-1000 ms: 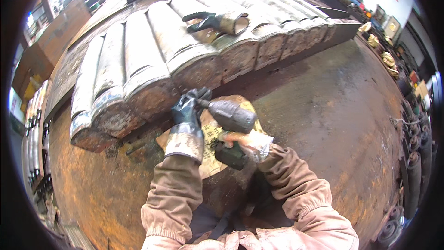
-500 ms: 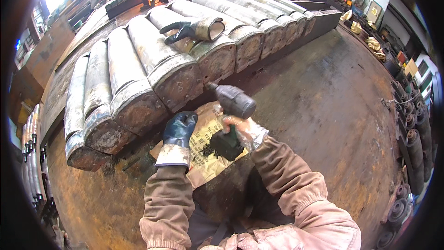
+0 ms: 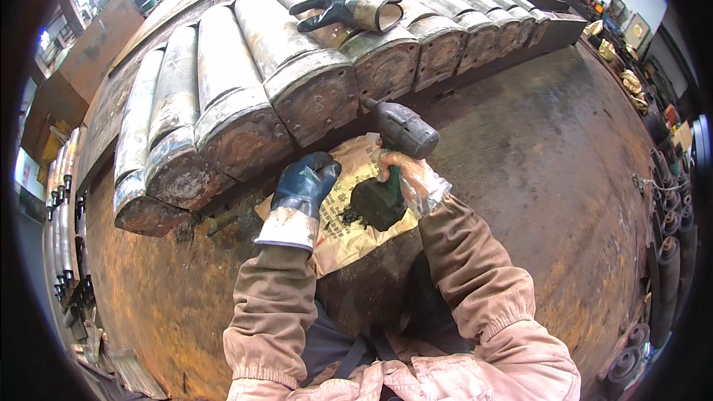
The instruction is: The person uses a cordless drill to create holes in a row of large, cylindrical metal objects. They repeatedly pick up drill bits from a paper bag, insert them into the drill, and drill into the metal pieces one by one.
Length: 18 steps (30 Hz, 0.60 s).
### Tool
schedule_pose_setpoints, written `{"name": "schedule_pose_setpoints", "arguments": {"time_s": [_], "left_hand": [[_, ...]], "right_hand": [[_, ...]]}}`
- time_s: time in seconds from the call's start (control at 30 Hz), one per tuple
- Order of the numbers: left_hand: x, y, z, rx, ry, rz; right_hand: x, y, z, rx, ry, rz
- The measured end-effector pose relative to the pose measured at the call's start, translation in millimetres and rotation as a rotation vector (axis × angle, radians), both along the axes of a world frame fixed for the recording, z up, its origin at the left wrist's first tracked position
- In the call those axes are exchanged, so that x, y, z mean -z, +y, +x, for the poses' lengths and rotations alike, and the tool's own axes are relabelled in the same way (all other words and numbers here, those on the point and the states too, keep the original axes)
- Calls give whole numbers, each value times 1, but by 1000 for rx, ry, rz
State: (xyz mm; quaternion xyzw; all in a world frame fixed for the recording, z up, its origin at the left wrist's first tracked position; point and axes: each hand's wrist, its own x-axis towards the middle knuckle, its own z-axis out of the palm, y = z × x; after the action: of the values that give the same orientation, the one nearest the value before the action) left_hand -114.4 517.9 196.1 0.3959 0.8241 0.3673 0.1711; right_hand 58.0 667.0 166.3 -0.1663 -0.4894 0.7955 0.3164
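Observation:
My right hand (image 3: 416,176), in a thin clear glove, grips the handle of a cordless impact wrench (image 3: 407,130). Its dark nose points up and left, toward the square end of a worn metal cylinder (image 3: 312,100), apart from it. The wrench's black battery base (image 3: 377,202) hangs over a yellow-brown paper sack (image 3: 355,245). To the left, my left hand (image 3: 306,180), in a dark blue coated glove with a white cuff, is closed above the sack's edge; what it holds, if anything, is hidden. Small dark pieces (image 3: 347,215) lie on the sack beside the battery.
Several similar cylinders lie side by side, running from left to far right. A loose blue glove with a pale cuff (image 3: 349,12) rests on them. Around me spreads a rusty metal surface (image 3: 535,178). Rods (image 3: 63,215) stand at the left, and dark rollers (image 3: 667,260) at the right.
The view has shifted, so the cylinders and sack sit higher and farther right. Both hands keep nearly the same places over the sack, and my right hand still grips the wrench.

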Motion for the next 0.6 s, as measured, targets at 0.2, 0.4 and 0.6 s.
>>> {"name": "schedule_pose_setpoints", "arguments": {"time_s": [0.2, 0.4, 0.6], "left_hand": [[0, -4, -1, -16, -58, -40], [21, -18, -16, -8, -88, 140], [27, -25, -19, -20, -103, 108]], "right_hand": [[20, 15, -11, -106, 14, -71], [36, 19, -28, -110, -4, -16], [30, 8, -34, 27, -214, 248]]}}
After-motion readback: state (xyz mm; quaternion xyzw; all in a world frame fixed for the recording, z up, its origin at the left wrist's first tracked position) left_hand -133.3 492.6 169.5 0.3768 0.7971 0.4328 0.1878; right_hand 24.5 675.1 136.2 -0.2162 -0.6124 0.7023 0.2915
